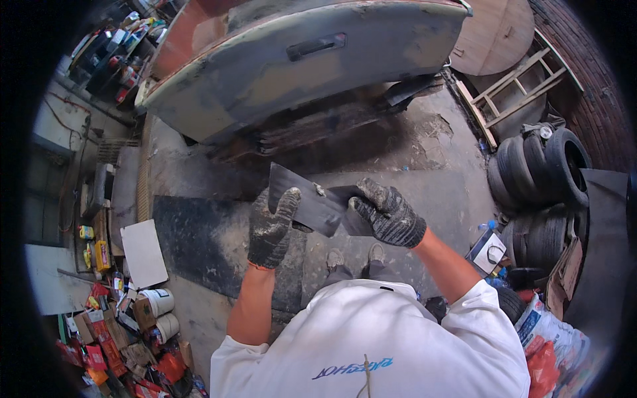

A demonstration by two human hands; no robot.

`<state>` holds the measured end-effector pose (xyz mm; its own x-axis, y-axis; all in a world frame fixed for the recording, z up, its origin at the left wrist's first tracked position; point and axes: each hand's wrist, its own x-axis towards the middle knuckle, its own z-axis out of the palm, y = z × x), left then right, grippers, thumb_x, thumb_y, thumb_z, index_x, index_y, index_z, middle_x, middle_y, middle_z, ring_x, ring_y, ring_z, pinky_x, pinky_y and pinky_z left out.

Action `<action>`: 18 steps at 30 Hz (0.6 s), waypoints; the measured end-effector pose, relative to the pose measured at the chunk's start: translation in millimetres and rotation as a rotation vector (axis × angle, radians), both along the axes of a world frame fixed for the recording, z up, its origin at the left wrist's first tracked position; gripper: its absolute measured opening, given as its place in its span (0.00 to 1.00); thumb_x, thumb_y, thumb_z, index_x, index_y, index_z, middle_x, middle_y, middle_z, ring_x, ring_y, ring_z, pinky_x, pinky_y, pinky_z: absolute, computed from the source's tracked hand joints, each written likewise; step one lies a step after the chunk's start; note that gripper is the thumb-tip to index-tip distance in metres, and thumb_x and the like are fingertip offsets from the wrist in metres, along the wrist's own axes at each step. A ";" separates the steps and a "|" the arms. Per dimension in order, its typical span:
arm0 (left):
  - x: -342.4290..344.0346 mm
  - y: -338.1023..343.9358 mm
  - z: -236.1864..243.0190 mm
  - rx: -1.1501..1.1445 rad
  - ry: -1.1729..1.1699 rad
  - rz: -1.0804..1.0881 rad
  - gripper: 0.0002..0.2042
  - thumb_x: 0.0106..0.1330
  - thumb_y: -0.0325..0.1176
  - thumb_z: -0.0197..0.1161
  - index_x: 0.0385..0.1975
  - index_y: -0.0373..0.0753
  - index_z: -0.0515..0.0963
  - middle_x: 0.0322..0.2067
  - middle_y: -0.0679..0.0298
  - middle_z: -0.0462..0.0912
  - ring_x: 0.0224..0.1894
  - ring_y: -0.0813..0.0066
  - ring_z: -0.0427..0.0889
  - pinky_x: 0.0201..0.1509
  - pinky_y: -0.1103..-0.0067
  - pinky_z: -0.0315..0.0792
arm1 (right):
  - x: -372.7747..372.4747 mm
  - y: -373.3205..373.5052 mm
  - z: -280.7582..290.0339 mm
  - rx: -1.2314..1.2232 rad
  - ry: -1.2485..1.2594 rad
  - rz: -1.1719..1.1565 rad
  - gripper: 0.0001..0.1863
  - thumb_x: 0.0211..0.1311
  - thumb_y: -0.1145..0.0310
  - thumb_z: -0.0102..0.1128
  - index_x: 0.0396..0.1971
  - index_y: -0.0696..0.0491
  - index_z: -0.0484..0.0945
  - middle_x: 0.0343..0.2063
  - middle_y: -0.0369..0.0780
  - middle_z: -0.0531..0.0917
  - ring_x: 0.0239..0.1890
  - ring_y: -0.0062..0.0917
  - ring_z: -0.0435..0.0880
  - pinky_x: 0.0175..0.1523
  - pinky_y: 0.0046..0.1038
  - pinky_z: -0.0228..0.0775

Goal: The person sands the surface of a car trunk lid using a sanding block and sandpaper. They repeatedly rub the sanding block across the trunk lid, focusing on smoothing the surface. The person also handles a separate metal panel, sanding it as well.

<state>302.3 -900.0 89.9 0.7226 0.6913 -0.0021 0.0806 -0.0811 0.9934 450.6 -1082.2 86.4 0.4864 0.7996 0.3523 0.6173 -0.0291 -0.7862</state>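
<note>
Both my hands wear dark knitted work gloves with pale smears. My left hand (269, 229) grips a dark, flat rectangular plate (302, 199), its thumb on top and its fingers beneath. My right hand (391, 215) is closed on a second thin dark blade (356, 224), which looks like a filler spreader. Its edge meets or overlaps the plate's right side. A small dab of pale grey putty (320, 190) sits near the plate's upper right edge. Beyond my hands stands a vehicle body panel (265, 73) with uneven grey and tan patches and a recessed handle (316, 46).
A dark mat (199, 245) lies on the floor to the left, beside a white board (144, 254). Buckets (158, 302) and piled boxes fill the lower left. Stacked tires (531, 166) and a wooden frame (521, 89) stand at the right. White sacks (554, 331) lie lower right.
</note>
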 end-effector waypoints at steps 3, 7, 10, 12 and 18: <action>11.9 21.4 -15.1 -0.281 -0.079 -0.005 0.11 0.68 0.34 0.60 0.38 0.31 0.78 0.32 0.64 0.81 0.33 0.79 0.76 0.40 0.79 0.72 | -4.0 -9.2 -6.5 -0.179 -0.167 -0.181 0.09 0.60 0.71 0.60 0.39 0.58 0.79 0.34 0.49 0.82 0.33 0.46 0.81 0.39 0.37 0.74; 40.4 6.0 -42.2 -0.001 0.090 -0.111 0.13 0.70 0.36 0.56 0.40 0.30 0.77 0.32 0.58 0.81 0.33 0.75 0.76 0.39 0.75 0.71 | -11.9 -20.1 -31.8 -0.096 -0.435 -0.165 0.18 0.50 0.76 0.61 0.45 0.53 0.79 0.39 0.48 0.81 0.42 0.43 0.80 0.48 0.38 0.72; 64.0 -25.1 -58.6 0.052 0.094 -0.423 0.12 0.70 0.36 0.56 0.43 0.32 0.76 0.33 0.63 0.80 0.35 0.76 0.78 0.40 0.77 0.73 | 6.8 -33.6 -69.1 -0.122 -0.263 -0.348 0.22 0.49 0.72 0.60 0.48 0.53 0.78 0.41 0.47 0.81 0.42 0.44 0.78 0.49 0.41 0.71; 72.6 -46.0 -64.8 -0.233 0.120 -0.554 0.12 0.69 0.36 0.57 0.44 0.32 0.75 0.31 0.62 0.80 0.33 0.74 0.79 0.36 0.76 0.75 | 33.2 -54.3 -94.4 -0.214 -0.537 -0.621 0.19 0.55 0.66 0.59 0.47 0.55 0.77 0.39 0.46 0.82 0.39 0.43 0.79 0.45 0.40 0.72; 96.5 -99.1 -71.9 -0.870 0.321 -0.652 0.09 0.64 0.32 0.64 0.39 0.37 0.77 0.29 0.65 0.79 0.25 0.77 0.79 0.22 0.79 0.76 | 61.8 -122.9 -118.7 0.164 0.906 -0.736 0.23 0.66 0.52 0.52 0.52 0.53 0.74 0.29 0.37 0.79 0.30 0.24 0.77 0.34 0.26 0.70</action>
